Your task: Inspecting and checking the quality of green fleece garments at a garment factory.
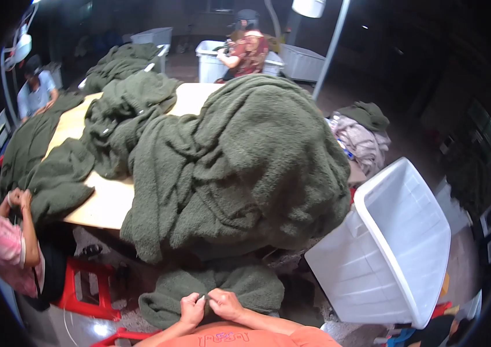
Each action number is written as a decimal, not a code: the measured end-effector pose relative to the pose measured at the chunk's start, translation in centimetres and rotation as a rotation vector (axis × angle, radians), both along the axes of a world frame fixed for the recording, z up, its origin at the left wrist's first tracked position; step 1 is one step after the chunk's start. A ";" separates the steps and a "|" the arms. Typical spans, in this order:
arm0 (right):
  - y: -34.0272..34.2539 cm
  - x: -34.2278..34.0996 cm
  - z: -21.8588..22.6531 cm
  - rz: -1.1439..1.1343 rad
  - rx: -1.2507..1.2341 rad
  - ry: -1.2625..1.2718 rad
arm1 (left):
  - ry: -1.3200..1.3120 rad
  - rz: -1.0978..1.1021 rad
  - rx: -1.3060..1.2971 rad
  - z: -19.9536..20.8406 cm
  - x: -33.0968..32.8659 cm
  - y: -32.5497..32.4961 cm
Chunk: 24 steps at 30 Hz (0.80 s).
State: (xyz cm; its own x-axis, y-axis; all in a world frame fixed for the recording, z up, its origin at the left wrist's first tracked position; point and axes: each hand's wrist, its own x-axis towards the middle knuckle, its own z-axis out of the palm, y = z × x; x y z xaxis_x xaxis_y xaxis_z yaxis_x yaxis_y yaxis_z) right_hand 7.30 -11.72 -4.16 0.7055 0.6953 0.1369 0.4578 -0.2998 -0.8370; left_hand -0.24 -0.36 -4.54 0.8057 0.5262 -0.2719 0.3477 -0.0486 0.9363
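Dark green fleece cloth [170, 292] lies bunched across my lap, below the table edge. My left hand [192, 309] is closed in a pinch at its near side, and a tiny pale spot shows at the fingertips, too small to name. Close beside it, my right hand [226, 305] is also closed, its fingers curled on the same cloth. The fingertips of both hands are partly hidden. A large heap of the same green fleece [268, 150] rises on the table right in front of me and hangs over its edge.
A white plastic bin [338, 272] stands tilted to my right. The pale wooden table [106, 199] carries more green fleece. At left sits a co-worker in a pink top [8, 243], near a red stool [72, 289]. Two other people [37, 95] work farther back. Pinkish cloth [361, 141] is piled at right.
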 end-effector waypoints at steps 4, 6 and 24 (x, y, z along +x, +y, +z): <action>-0.6 0.6 -0.3 -0.050 -0.018 0.386 | -0.052 -0.254 0.402 -0.4 -1.6 0.6; -1.3 0.9 -0.4 -0.031 0.048 0.380 | -0.032 -0.421 0.704 -1.0 -2.6 2.2; -7.7 -0.2 -5.3 0.315 -0.622 -0.269 | 0.149 -0.018 0.837 -6.2 -6.2 6.6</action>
State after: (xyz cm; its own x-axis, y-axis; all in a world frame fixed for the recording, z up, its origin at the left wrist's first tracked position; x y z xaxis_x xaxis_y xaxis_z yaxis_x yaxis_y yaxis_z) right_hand 7.07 -19.38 -9.43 0.4581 0.8643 -0.2076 0.7653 -0.5023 -0.4026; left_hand -6.45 6.24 -10.70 0.8027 0.5885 0.0971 0.4572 -0.7116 0.5334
